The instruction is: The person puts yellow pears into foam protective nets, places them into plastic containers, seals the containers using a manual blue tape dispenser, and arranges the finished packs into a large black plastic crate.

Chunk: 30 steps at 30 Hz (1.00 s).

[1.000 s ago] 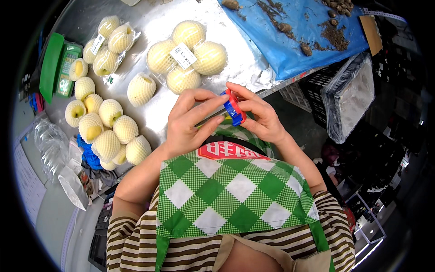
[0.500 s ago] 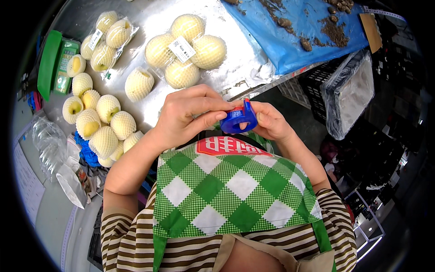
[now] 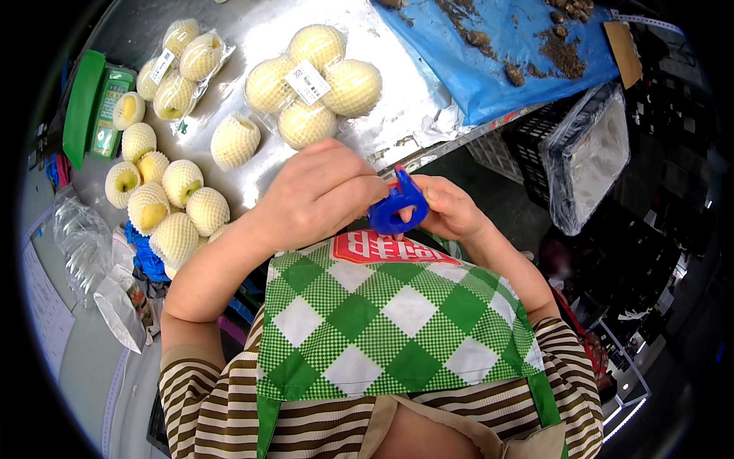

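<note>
My right hand (image 3: 453, 208) grips a blue tape dispenser (image 3: 384, 213) in front of my apron, with a finger showing through its ring. Close against the dispenser's left side is my left hand (image 3: 321, 191), fingers curled and pressed together. Whatever those fingers pinch is hidden. Just beyond my left hand lies a plastic-wrapped pack of pears (image 3: 278, 86) in pale foam nets, with a white label on top. A single netted pear (image 3: 235, 142) sits to its left on the metal table (image 3: 222, 99).
A second wrapped pack (image 3: 174, 93) lies at the far left, with several loose netted pears (image 3: 147, 208) nearer me. A green scale (image 3: 112, 115) stands beyond them. Blue sheeting (image 3: 459, 69) bearing soil and tubers covers the far right. A plastic-lined crate (image 3: 589, 153) stands beside the table.
The dispenser has tilted and shifted slightly left and down. My left hand has turned knuckles-up and its fingers have curled in; my left forearm has swung slightly outward.
</note>
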Motion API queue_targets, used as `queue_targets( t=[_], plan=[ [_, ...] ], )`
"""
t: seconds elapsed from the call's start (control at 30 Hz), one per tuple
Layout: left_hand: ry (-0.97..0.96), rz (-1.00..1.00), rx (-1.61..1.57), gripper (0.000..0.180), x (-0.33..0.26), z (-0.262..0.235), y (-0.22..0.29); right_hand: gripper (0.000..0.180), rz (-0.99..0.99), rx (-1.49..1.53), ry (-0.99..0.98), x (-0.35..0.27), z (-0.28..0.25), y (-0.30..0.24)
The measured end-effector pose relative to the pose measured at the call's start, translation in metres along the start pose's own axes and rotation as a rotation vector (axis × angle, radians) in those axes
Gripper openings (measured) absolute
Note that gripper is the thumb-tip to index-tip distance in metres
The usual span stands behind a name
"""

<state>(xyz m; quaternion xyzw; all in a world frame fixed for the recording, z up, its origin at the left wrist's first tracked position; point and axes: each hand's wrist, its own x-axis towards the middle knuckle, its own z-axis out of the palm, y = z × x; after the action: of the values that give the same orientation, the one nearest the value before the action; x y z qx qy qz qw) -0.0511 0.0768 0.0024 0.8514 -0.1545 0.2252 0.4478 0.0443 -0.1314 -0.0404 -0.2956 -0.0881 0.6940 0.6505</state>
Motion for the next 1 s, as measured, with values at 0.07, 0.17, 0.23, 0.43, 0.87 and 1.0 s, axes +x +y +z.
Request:
queue_targets(
  t=[0.07,0.17,0.23,0.43,0.87,1.0],
  plan=[
    [0.004,-0.125,-0.085,0.017,-0.003,0.003,0.006,0.046,-0.013,-0.150,-0.009,0.001,0.001,-0.003],
    [-0.034,-0.175,-0.096,0.018,-0.011,0.010,0.009,0.030,-0.043,-0.390,-0.077,0.003,-0.006,-0.017],
    [0.018,-0.188,-0.050,0.019,-0.019,0.014,0.005,0.027,-0.205,-0.645,-0.025,0.009,-0.005,-0.022],
    [0.120,-0.123,0.287,0.020,-0.018,0.020,-0.027,0.031,-0.199,-0.776,0.014,0.043,-0.035,-0.048],
    [0.058,-0.267,0.311,0.009,0.010,0.025,-0.109,0.041,-0.289,-0.373,0.316,0.111,-0.093,-0.047],
    [0.071,-0.406,0.160,0.010,-0.011,0.028,-0.082,0.025,-0.368,-0.812,0.246,0.085,-0.075,-0.040]
  ],
)
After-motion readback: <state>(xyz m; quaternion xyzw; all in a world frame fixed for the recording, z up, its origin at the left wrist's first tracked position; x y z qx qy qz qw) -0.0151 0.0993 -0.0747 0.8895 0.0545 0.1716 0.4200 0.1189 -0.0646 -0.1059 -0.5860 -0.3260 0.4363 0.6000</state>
